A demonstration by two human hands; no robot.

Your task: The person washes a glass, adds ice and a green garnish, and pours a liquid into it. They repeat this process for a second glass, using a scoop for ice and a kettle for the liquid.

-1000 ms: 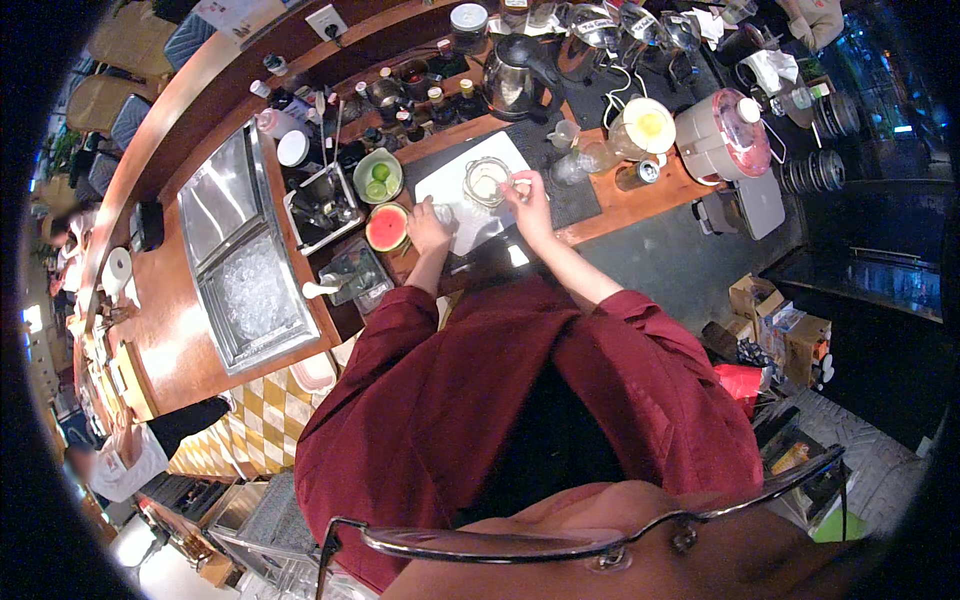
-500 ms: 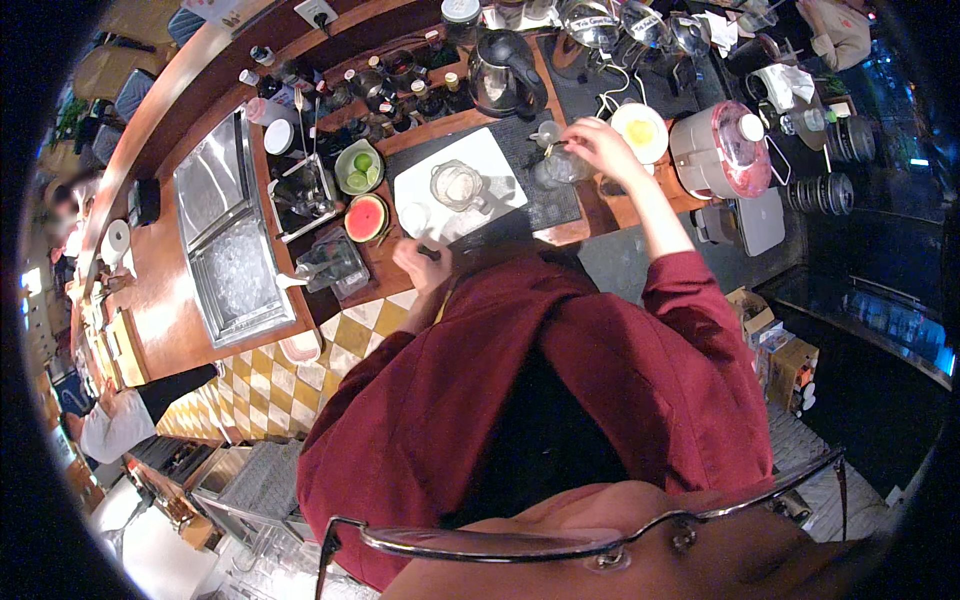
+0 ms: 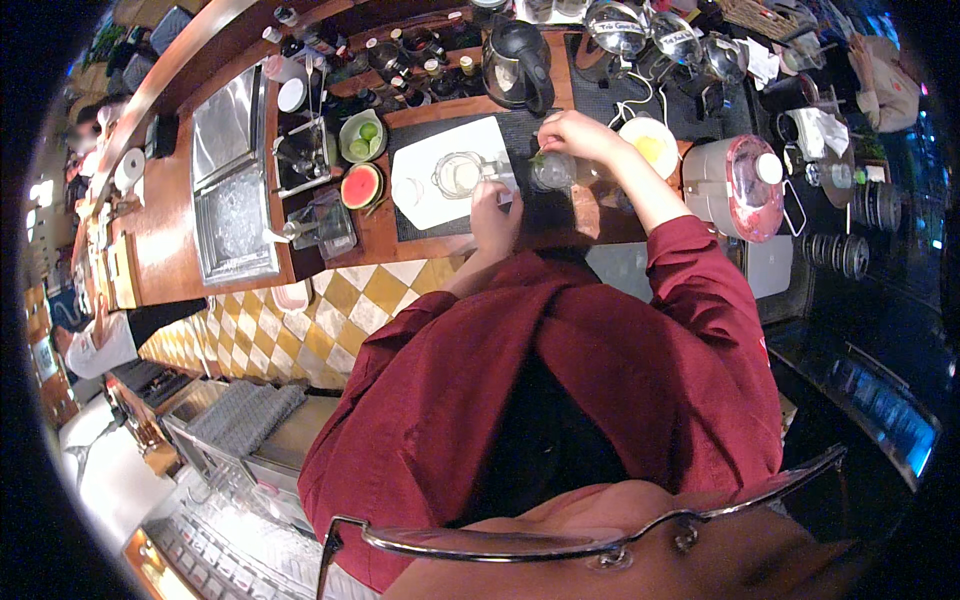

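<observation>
A glass jug [image 3: 458, 178] with pale contents stands on a white board [image 3: 425, 207]. My left hand [image 3: 494, 215] is just below the jug's handle, by the board's right edge. Its fingers are curled; what lies between them is too small to make out. A clear glass jar [image 3: 551, 172] stands right of the board on the dark mat. Over its top is my right hand [image 3: 578, 137], palm down with the fingertips pinched together. Whatever they grip is hidden.
A black kettle [image 3: 515, 65] stands behind. To the right are a white dish with yellow contents [image 3: 650, 146] and a juicer-like appliance [image 3: 735, 180]. Left are a halved watermelon [image 3: 361, 186], a bowl of limes [image 3: 362, 136], bottles [image 3: 410, 80] and an ice bin [image 3: 235, 222].
My left hand has moved right, from the board's lower left corner to beside the jug. My right hand stays over the jar, shifted slightly. The whole view has tilted a little.
</observation>
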